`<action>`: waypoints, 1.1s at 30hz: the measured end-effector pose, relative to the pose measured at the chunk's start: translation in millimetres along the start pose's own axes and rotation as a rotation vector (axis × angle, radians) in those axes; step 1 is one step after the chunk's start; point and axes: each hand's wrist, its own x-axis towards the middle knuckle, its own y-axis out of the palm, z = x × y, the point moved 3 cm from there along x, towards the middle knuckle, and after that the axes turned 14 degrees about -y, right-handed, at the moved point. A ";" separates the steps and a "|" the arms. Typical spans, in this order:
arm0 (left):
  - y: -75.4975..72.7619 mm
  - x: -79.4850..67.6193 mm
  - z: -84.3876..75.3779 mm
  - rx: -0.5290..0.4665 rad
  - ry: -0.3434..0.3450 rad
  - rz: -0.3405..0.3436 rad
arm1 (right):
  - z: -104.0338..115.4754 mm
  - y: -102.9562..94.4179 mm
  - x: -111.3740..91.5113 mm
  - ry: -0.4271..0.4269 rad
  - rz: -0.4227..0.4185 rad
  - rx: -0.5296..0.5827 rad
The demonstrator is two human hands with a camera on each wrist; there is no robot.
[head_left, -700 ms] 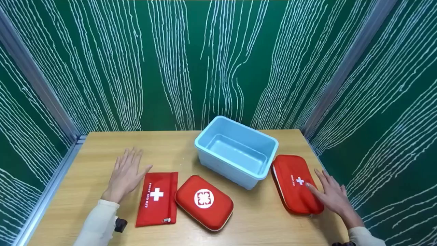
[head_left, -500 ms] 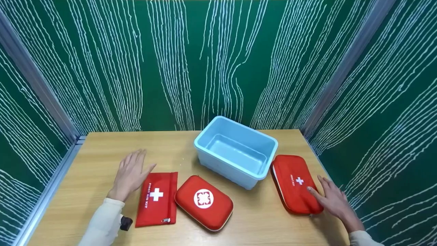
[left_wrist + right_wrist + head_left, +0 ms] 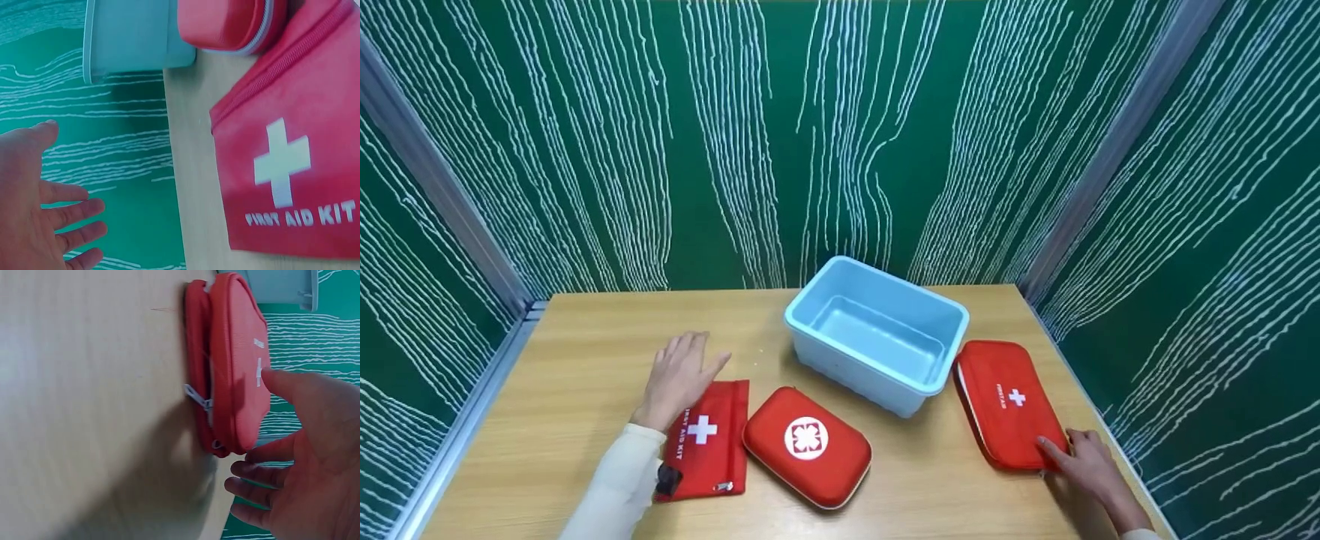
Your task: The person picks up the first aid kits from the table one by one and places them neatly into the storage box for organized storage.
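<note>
My right hand [image 3: 1089, 460] is at the near right corner of a red zippered first aid case [image 3: 1011, 405]. Its thumb reaches over the top face and its spread fingers lie along the outer edge; the right wrist view shows the case [image 3: 242, 377] flat on the table, zipper pull toward the camera. My left hand [image 3: 678, 378] hovers with fingers extended over the far left corner of a flat red first aid kit pouch [image 3: 718, 442], holding nothing. The left wrist view shows the palm [image 3: 22, 208] apart from the pouch. Sleeve and watch cover part of the pouch.
A light blue plastic bin [image 3: 877, 330] stands at the back centre, its inside bare. A red hard-shell case [image 3: 810, 465] with a white round emblem lies between pouch and bin. Green panels with white lines [image 3: 720, 150] surround the wooden table [image 3: 607, 322].
My left hand has moved right, from beside the pouch to over its corner. My right hand has come down and nearer, its fingers dropping beside the case's edge. The cases and bin stay put.
</note>
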 end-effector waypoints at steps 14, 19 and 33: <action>20.3 16.8 -36.9 -0.027 -0.004 0.065 | -11.9 10.5 -2.0 0.125 -0.029 0.172; 27.9 22.9 -52.2 -0.057 -0.017 0.070 | -14.5 12.8 -2.5 0.160 -0.038 0.233; 52.2 41.0 -86.9 -0.152 -0.052 0.029 | -18.9 14.9 -3.9 0.176 -0.099 0.373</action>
